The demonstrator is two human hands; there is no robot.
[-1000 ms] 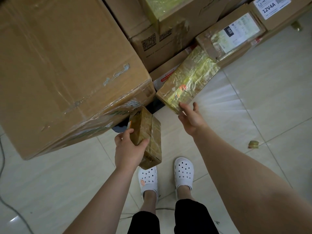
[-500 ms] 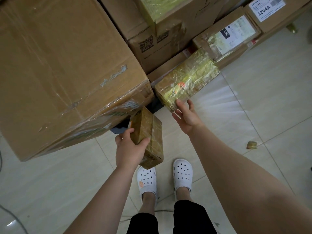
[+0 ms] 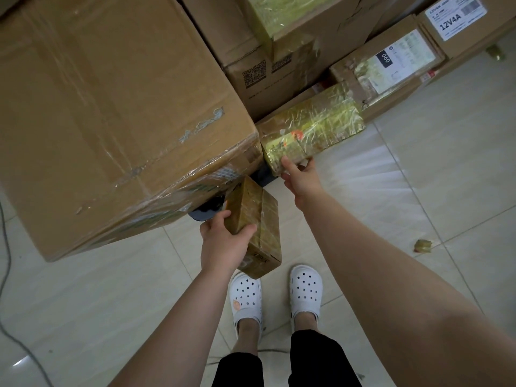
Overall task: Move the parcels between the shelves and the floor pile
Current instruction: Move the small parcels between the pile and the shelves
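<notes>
two hands busy — left hand [image 3: 223,245] fingers [image 3: 247,229] clamped round small parcel [image 3: 261,216], right hand [image 3: 302,180] touching wrapped parcel [image 3: 312,129], grip unclear.

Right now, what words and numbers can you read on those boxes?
"12V4A": white label on the far right box.
"060": dark patch on the label of the box beside it.
Too small or blurred: both labels' other print, the print under the square codes, the marks on the small box in the left hand.
</notes>
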